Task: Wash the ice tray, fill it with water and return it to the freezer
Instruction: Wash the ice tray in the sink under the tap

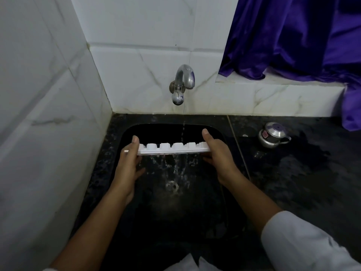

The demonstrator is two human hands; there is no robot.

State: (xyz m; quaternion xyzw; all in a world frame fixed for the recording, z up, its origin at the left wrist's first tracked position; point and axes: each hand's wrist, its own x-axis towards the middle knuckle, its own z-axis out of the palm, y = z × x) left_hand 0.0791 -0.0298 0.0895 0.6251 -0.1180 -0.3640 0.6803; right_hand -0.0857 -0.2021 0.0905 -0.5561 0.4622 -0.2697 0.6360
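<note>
Left hand [128, 160] and right hand [217, 153] on ice tray [173, 148] ends, above sink [211, 208]

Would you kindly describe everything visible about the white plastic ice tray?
The white plastic ice tray is held over the black sink, turned so a row of rounded cell bottoms shows above its flat rim. The left hand grips its left end, the right hand its right. A stream from the chrome tap reaches it; water spills from underneath.
</note>
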